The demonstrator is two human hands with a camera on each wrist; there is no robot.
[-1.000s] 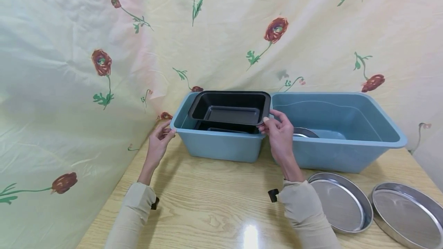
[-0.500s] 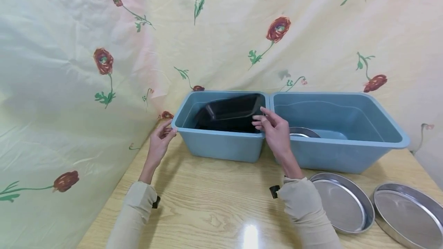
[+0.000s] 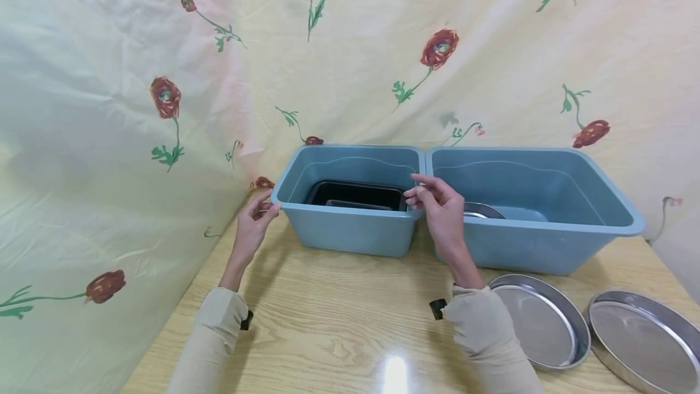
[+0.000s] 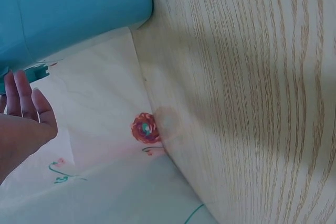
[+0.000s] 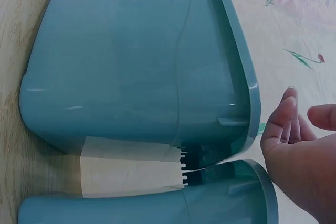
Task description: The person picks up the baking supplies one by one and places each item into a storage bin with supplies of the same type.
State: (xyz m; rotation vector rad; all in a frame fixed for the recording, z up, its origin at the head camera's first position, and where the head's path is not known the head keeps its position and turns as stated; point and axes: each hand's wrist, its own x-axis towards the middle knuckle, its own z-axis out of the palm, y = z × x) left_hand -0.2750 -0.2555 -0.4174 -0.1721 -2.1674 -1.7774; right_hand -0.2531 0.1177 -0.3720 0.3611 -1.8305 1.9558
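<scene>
Resting at the near left corner of the left blue tub (image 3: 350, 233), the left hand (image 3: 253, 224) had its fingers (image 4: 21, 95) straight and relaxed against the rim, gripping nothing. The right hand (image 3: 442, 214) hovered at the near right corner of that tub, just above the seam where it met the right blue tub (image 3: 538, 242); its fingers (image 5: 286, 114) were loose and spread, empty. The black baking pan (image 3: 355, 194) sat low inside the left tub, below and between the two sets of fingertips, apparently nested on another dark pan — the near wall hid how squarely it lay.

Judgement: the step in hand was the release and seating of the pan. To do it well, the right hand should lift clear straight upward, away from the rim, so as not to jog the tub, while the left hand steadies the corner. Seating should be confirmed by looking over the wall.

Noted beyond the right fingertips: a round metal tray (image 3: 481, 210) lay in the right tub; nearer the right sleeve, two more round trays (image 3: 541, 321) (image 3: 645, 336) rested on the wooden table (image 3: 328, 321).
</scene>
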